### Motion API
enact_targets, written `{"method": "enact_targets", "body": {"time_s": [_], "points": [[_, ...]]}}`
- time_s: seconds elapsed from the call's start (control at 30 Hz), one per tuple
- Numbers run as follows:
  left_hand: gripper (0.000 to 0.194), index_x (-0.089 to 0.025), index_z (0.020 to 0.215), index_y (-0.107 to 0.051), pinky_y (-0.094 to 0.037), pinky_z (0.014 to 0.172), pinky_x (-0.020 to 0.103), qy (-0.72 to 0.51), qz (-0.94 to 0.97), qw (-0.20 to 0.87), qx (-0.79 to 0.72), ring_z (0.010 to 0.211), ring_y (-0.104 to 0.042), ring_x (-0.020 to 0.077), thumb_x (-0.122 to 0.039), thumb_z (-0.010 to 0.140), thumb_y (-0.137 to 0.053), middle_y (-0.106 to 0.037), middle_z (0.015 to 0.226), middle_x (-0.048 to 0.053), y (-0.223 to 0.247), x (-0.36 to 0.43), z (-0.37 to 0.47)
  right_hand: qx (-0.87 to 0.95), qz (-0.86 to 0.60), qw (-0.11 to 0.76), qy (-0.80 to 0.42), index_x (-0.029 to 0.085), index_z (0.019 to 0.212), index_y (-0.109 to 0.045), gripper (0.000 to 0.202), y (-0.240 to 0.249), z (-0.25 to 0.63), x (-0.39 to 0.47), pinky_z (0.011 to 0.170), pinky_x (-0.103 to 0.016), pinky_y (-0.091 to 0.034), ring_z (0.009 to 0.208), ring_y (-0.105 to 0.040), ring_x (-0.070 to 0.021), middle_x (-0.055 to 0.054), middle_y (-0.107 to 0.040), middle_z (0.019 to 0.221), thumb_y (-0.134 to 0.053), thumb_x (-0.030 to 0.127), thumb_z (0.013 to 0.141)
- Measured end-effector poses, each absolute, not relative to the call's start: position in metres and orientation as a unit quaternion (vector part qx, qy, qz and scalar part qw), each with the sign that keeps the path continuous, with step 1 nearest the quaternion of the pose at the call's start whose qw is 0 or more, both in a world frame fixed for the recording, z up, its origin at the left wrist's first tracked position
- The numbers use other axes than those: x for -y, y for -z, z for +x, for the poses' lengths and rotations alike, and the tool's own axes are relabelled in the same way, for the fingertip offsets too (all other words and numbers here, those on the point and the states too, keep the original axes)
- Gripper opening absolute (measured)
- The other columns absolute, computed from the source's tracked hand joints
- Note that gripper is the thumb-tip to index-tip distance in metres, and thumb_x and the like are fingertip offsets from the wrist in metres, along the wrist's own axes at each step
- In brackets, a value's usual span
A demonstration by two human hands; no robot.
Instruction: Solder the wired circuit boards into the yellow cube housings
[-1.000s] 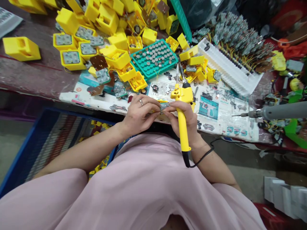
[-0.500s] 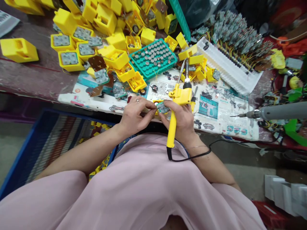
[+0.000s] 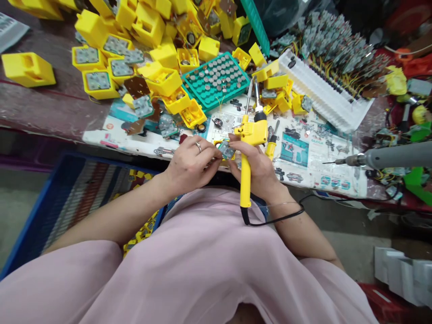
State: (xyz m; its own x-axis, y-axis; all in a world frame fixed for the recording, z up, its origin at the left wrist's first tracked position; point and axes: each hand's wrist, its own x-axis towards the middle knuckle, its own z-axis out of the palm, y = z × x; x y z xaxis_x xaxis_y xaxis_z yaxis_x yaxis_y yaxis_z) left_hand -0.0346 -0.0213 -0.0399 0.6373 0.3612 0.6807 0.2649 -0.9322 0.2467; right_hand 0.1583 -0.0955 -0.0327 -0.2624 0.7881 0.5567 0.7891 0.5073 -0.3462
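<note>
Close to the table's front edge, a small grey-green circuit board (image 3: 226,149) lies tilted over a little yellow casing (image 3: 216,142), which it partly covers. My left hand (image 3: 194,162) is closed, its thumb and fingertips pinching at the board's left edge. Across my right hand (image 3: 259,168) rests a yellow soldering gun (image 3: 246,180), gripped with its metal tip pointing away from me and its black cord trailing over my forearm. My right index fingertip touches the board's upper right side. Just right of the gun lies a yellow-handled screwdriver (image 3: 271,148).
A green tray (image 3: 202,96) of round metal cells lies ahead. Many yellow casings (image 3: 148,27) are heaped behind and left of it. A white foam strip (image 3: 324,94) with wired parts sits right. A grey power screwdriver (image 3: 398,155) juts in. A blue crate (image 3: 30,225) stands below left.
My left hand has rolled so its back faces up more. The soldering gun's tip has swung left and its handle end slightly right. The board has tilted more between my fingers.
</note>
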Motion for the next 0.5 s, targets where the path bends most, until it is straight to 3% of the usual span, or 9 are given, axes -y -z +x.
{"method": "enact_targets", "body": {"time_s": [0.23,0.5], "points": [[0.006,-0.017,0.088,-0.06,-0.055,0.073,0.037,-0.402,0.904,0.011,-0.146,0.089,-0.067,0.0217,-0.013,0.083,-0.062,-0.071,0.103,0.011,0.043,0.017,-0.034,0.799,-0.487,0.351,0.008,0.022,0.129,-0.046,0.039,0.033,0.159,0.094,0.096,-0.035,-0.06,0.115,-0.068,-0.0192,-0.008,-0.071,0.121,-0.057,0.011,0.092],[0.011,-0.02,0.085,-0.056,-0.054,0.068,0.033,-0.431,0.893,0.026,-0.128,0.078,-0.067,0.0171,-0.011,0.081,-0.063,-0.074,0.091,0.004,0.05,0.015,-0.028,0.795,-0.485,0.365,-0.01,0.019,0.122,-0.053,0.035,0.03,0.157,0.094,0.093,-0.034,-0.06,0.109,-0.071,-0.021,-0.009,-0.073,0.116,-0.063,0.014,0.089]]}}
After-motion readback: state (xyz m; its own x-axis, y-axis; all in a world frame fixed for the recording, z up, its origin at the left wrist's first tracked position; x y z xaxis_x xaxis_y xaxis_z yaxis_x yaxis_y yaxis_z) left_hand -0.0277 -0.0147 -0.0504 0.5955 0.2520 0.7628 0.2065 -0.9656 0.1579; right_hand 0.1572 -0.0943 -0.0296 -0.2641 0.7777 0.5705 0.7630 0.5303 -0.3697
